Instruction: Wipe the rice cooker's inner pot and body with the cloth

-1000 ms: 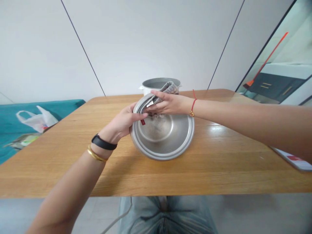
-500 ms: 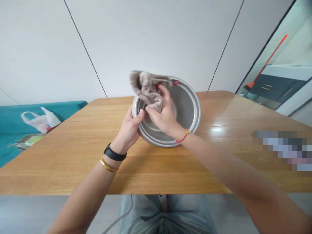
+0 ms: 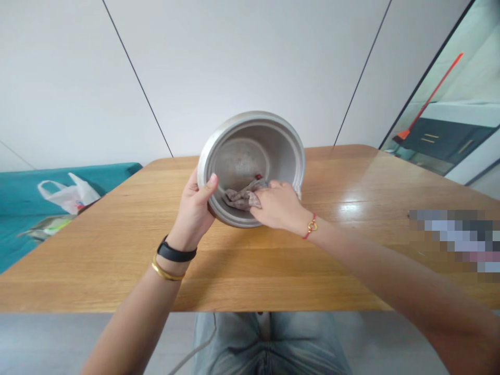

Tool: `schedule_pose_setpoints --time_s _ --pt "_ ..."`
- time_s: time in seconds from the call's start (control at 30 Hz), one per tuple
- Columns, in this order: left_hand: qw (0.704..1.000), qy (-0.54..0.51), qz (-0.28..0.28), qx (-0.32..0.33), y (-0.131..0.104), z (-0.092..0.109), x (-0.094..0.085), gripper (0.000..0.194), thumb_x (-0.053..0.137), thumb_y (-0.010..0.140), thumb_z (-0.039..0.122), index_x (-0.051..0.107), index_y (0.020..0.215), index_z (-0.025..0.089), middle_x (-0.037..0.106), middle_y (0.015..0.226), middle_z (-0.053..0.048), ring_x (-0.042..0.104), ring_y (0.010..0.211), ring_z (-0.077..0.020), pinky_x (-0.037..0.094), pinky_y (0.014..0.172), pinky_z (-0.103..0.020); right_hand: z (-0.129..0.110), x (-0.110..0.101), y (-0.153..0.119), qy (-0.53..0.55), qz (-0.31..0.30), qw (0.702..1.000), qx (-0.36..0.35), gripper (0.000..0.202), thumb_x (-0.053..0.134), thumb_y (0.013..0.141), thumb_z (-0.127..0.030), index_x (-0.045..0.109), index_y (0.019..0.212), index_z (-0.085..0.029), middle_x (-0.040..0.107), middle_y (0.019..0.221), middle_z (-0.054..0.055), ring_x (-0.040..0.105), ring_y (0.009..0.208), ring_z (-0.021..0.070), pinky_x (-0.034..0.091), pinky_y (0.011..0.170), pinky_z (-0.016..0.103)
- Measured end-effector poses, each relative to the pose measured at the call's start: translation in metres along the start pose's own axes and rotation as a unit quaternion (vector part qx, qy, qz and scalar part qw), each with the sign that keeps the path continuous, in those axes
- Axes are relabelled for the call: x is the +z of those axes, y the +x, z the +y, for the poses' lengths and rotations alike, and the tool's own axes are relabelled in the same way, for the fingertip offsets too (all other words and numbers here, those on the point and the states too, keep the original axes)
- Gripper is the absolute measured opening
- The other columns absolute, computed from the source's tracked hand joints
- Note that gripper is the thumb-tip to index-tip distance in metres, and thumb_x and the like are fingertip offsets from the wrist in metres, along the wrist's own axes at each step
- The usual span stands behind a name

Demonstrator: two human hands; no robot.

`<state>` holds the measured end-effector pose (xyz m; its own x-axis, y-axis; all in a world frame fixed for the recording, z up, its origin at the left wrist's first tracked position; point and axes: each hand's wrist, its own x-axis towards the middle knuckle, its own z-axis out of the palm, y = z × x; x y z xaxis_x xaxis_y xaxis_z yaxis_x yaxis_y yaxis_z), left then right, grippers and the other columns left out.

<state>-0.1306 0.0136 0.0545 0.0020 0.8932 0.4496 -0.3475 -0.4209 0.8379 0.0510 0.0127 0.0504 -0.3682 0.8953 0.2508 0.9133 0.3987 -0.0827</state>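
A round grey metal pot is tilted so that its inside faces me, above the wooden table. My left hand grips its left rim, thumb over the edge and the other fingers hidden behind. Inside the lower right part of the pot, my right hand is closed on a crumpled greyish-brown cloth. The cloth lies against the lower inner wall, and a small red bit shows at its upper edge. Most of the right fingertips are hidden.
The wooden table spans the view, with a white wall behind. A blurred-out item lies at the right. On a teal sofa at left rests a white plastic bag. An orange-handled broom stands far right.
My right hand has carried the cloth from the pot's upper left rim down to its lower inner wall. The pot has shifted left and tilted more towards me, my left hand with it.
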Motion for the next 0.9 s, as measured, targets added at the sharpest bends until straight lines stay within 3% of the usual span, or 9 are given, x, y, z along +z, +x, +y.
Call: schedule_pose_setpoints --time_s 0.1,0.2,0.33,0.4,0.5,0.57,0.7,0.83,0.9 --pt "1.0 -0.005 -0.009 -0.014 -0.002 -0.004 0.007 0.043 0.081 0.069 0.028 0.067 0.11 0.026 0.071 0.115 -0.004 0.063 0.114 -0.0271 0.053 0.095 -0.038 0.003 0.01 0.008 -0.06 0.09 0.993 0.04 0.041 0.046 0.094 -0.037 0.064 0.126 -0.019 0.064 0.127 0.015 0.049 0.115 0.0371 0.037 0.091 0.047" --pt "0.999 -0.022 -0.009 -0.03 -0.001 -0.01 0.013 0.045 0.075 0.064 0.016 0.067 0.108 0.026 0.072 0.108 -0.001 0.065 0.106 -0.0247 0.054 0.092 -0.037 -0.006 0.023 0.018 -0.018 0.113 0.993 -0.021 0.044 0.043 0.098 -0.036 0.055 0.138 -0.022 0.058 0.137 0.012 0.046 0.119 0.0323 0.036 0.094 0.042" --pt "0.999 -0.029 -0.021 -0.041 -0.001 -0.016 0.011 0.048 0.068 0.059 0.009 0.069 0.104 0.025 0.072 0.102 0.0 0.065 0.1 -0.022 0.054 0.086 -0.032 -0.006 0.027 0.037 -0.03 0.1 0.985 -0.141 0.04 0.035 0.103 -0.031 0.059 0.134 -0.022 0.058 0.139 0.009 0.042 0.123 0.0304 0.032 0.097 0.041" --pt "0.997 -0.029 -0.03 -0.069 -0.002 -0.017 0.007 0.052 0.066 0.058 0.006 0.069 0.106 0.024 0.073 0.101 0.0 0.065 0.099 -0.0212 0.053 0.084 -0.029 0.003 0.021 0.047 -0.08 0.109 0.981 -0.14 0.043 0.028 0.105 -0.029 0.063 0.129 -0.022 0.06 0.136 0.01 0.043 0.121 0.0325 0.03 0.094 0.045" --pt "0.99 -0.032 -0.03 -0.133 -0.002 -0.017 0.001 0.058 0.062 0.057 0.005 0.067 0.111 0.023 0.073 0.101 0.0 0.065 0.096 -0.0216 0.053 0.078 -0.028 0.015 0.012 0.051 -0.146 0.114 0.98 -0.078 0.047 0.024 0.103 -0.02 0.067 0.122 -0.016 0.065 0.127 0.015 0.049 0.115 0.0342 0.032 0.09 0.047" --pt "0.988 -0.032 -0.012 -0.149 0.002 -0.015 -0.002 0.057 0.06 0.055 0.005 0.066 0.109 0.023 0.073 0.098 0.0 0.066 0.092 -0.0213 0.053 0.072 -0.027 0.017 0.01 0.045 -0.175 0.078 0.981 -0.019 0.044 0.03 0.1 -0.014 0.071 0.112 -0.012 0.069 0.115 0.019 0.055 0.109 0.0351 0.035 0.088 0.047" --pt "0.994 -0.014 0.022 -0.107 0.011 -0.017 0.0 0.051 0.059 0.054 0.004 0.067 0.101 0.022 0.07 0.089 0.002 0.063 0.087 -0.0197 0.052 0.07 -0.025 0.006 0.015 0.028 -0.153 -0.099 0.983 0.015 0.029 0.048 0.087 -0.011 0.077 0.092 -0.01 0.074 0.096 0.022 0.066 0.097 0.0337 0.043 0.08 0.043" --pt "0.988 -0.023 0.02 -0.15 0.015 -0.024 0.003 0.053 0.056 0.054 0.002 0.067 0.103 0.02 0.07 0.089 0.0 0.064 0.088 -0.0207 0.054 0.074 -0.027 0.004 0.014 0.02 0.036 -0.24 0.969 -0.036 0.023 0.059 0.079 -0.017 0.078 0.091 -0.013 0.077 0.091 0.016 0.071 0.078 0.0262 0.047 0.067 0.033" --pt "0.978 -0.047 0.033 -0.202 0.016 -0.027 0.0 0.059 0.054 0.054 0.0 0.067 0.108 0.02 0.071 0.09 0.0 0.066 0.085 -0.0199 0.057 0.075 -0.027 0.011 0.006 0.013 0.178 -0.238 0.954 -0.041 0.019 0.065 0.076 -0.019 0.078 0.089 -0.016 0.078 0.089 0.01 0.071 0.078 0.0234 0.05 0.069 0.03"
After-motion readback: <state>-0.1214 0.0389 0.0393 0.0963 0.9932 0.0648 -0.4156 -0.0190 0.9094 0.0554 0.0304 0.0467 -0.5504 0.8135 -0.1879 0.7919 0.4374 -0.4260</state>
